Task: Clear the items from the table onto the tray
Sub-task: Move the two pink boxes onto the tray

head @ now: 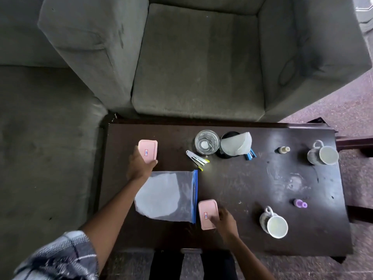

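Two pink lidded boxes lie on the dark table (232, 184). My left hand (139, 168) grips the near end of the far pink box (148, 148) at the table's left. My right hand (224, 220) holds the right side of the near pink box (205, 213) by the front edge. Between them lies a clear zip bag (169, 197) with a blue seal. No tray is in view.
A glass (206, 141), a black cup with a white lid (234, 145), a stapler (196, 158), blue pens (250, 154), two white mugs (323, 153) (274, 223), a small brown bottle (283, 149) and a purple bottle (300, 203) stand on the table. A grey armchair (201, 67) is behind it.
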`<state>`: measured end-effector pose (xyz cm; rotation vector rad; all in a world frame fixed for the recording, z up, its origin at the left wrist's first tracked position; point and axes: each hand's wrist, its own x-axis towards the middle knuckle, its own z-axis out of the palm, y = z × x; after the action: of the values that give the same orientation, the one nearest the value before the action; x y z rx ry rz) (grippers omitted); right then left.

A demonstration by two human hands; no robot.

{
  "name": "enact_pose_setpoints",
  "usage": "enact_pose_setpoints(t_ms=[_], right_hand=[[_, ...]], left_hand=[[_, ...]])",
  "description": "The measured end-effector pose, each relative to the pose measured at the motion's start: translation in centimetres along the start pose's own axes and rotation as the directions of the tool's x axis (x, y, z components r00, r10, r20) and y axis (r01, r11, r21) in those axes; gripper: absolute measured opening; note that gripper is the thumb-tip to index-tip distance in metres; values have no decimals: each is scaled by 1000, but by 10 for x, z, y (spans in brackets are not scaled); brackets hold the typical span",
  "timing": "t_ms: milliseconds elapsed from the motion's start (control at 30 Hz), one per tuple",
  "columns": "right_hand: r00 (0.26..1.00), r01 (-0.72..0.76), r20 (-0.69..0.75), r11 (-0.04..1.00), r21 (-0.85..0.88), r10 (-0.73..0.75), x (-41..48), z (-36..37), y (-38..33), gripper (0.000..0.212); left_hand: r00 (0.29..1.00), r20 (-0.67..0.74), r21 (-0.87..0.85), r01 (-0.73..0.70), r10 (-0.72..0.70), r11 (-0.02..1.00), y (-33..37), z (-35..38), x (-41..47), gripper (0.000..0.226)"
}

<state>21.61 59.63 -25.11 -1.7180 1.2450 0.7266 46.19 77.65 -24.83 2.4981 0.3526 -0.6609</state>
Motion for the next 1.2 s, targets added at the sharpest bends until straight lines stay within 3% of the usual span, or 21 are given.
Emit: enact_pose_setpoints(t_ms=[167, 267, 300, 400, 533, 700, 867, 933, 1067, 1200], right_hand=[[997, -22, -77, 997, -80, 16, -8, -1, -7, 21], [990, 2, -142, 992, -124, -20, -24, -17, -20, 15], [985, 21, -166, 995, -97, -37, -29, -24, -24, 12], [966, 79, -252, 994, 76, -58, -50, -46, -35, 35], [958, 170, -278, 916, 363, -68, -86, -74, -48, 32], [940, 268, -339, 705, 657, -42, -146, -101, -48, 26], [949, 288, -313, 324, 901, 27, -199, -127, -22, 20], [946, 301, -320, 210, 930, 60, -213, -142, -3, 18], [926, 360, -370, 116, 926, 80, -234, -184, 44, 19], [919, 390, -388, -24, 920, 67, -254, -239, 106, 18]], left_hand=[[995, 95, -256, 64, -41, 965, -1, -3, -42, 44], [987, 160, -337, 61, -6, 940, 4, -14, -77, 49], [984, 174, -352, 43, 21, 935, 8, -19, -87, 54], [971, 208, -388, -26, 115, 921, 21, -42, -118, 65], [919, 232, -474, -180, 319, 862, 50, -77, -156, 62], [809, 326, -580, -237, 489, 779, 84, -107, -201, 66], [741, 408, -670, -153, 533, 726, 113, -105, -254, 39], [716, 461, -703, -66, 524, 708, 124, -95, -283, 37], [676, 516, -731, 26, 526, 682, 147, -59, -349, 48], [636, 584, -725, 130, 504, 676, 170, -6, -423, 25]])
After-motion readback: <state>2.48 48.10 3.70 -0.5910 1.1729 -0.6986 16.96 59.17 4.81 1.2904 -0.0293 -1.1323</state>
